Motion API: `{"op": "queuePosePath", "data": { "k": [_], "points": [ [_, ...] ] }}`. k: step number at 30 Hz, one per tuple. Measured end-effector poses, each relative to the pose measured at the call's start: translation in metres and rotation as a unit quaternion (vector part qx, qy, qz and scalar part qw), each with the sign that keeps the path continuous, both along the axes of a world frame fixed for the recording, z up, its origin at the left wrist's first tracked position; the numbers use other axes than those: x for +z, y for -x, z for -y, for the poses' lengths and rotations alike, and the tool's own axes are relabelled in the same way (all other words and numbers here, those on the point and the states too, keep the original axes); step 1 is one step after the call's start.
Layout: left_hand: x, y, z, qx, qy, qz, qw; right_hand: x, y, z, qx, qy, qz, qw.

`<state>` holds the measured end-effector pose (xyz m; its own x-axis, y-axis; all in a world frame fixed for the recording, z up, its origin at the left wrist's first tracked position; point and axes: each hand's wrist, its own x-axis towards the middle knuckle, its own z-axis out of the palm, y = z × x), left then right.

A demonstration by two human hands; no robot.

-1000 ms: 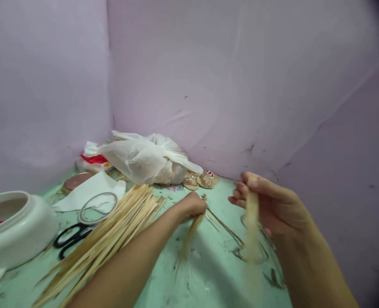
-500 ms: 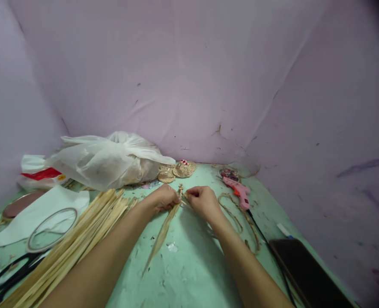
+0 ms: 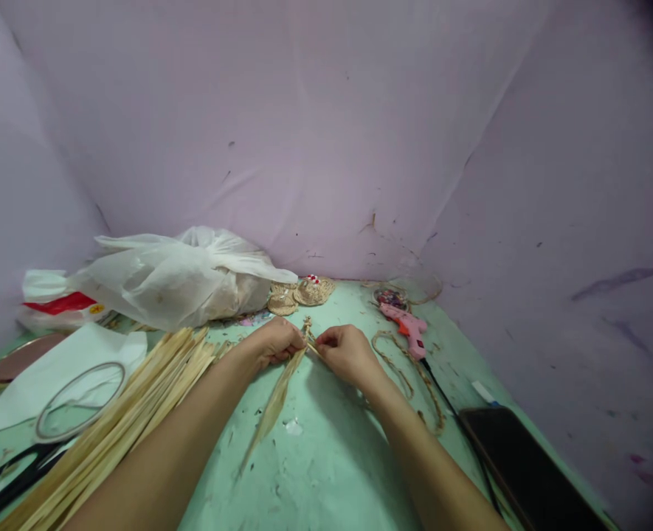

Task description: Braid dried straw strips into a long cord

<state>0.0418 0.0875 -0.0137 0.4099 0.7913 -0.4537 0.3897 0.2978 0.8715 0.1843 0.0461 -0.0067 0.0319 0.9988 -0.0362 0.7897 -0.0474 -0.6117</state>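
Straw strip [image 3: 275,402] lies pinched between left hand [image 3: 271,344] and right hand [image 3: 347,354], apparently both closed.

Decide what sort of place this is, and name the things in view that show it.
Probably a home craft corner. A pile of straw strips, a pink glue gun and small woven pieces lie on a green table against a cloth-draped wall.

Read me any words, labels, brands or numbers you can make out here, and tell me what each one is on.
No text here can be read.
Red and white bag: a red band with a small yellow mark, too small and blurred to read.
Pink glue gun: no legible label.
Dark flat device: blank face, no marking shows.
Left hand, right hand and the straw strip they pinch: no writing.
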Motion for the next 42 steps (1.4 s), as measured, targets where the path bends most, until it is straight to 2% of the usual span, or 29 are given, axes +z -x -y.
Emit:
{"op": "queuePosePath", "data": {
  "k": [2,6,11,14,20,28,35,42],
  "points": [
    [0.001,0.000,0.001,0.002,-0.001,0.000,1.000,-0.005,-0.001,-0.001,0.009,0.010,-0.054,0.998],
    [0.003,0.000,0.002,0.002,-0.012,-0.006,1.000,-0.012,0.001,-0.004,-0.017,0.058,-0.184,0.981],
    [0.000,-0.001,0.001,0.000,-0.019,-0.004,1.000,-0.005,0.007,-0.002,-0.081,0.159,-0.341,0.923],
    [-0.001,-0.001,0.001,0.001,-0.026,0.001,1.000,0.001,0.008,-0.001,-0.109,0.181,-0.382,0.900],
    [0.001,-0.002,0.002,0.006,-0.021,-0.007,1.000,0.002,0.004,-0.004,-0.111,0.221,-0.439,0.864],
    [0.002,-0.003,0.003,0.012,-0.023,-0.017,1.000,-0.001,0.007,-0.007,-0.104,0.212,-0.416,0.878],
    [0.002,-0.004,0.004,0.015,-0.028,-0.020,0.999,-0.014,0.014,-0.009,-0.103,0.141,-0.395,0.902],
    [0.003,-0.003,0.005,0.021,-0.036,-0.029,0.999,0.003,0.013,0.001,-0.117,0.173,-0.407,0.889]
  ]
}}
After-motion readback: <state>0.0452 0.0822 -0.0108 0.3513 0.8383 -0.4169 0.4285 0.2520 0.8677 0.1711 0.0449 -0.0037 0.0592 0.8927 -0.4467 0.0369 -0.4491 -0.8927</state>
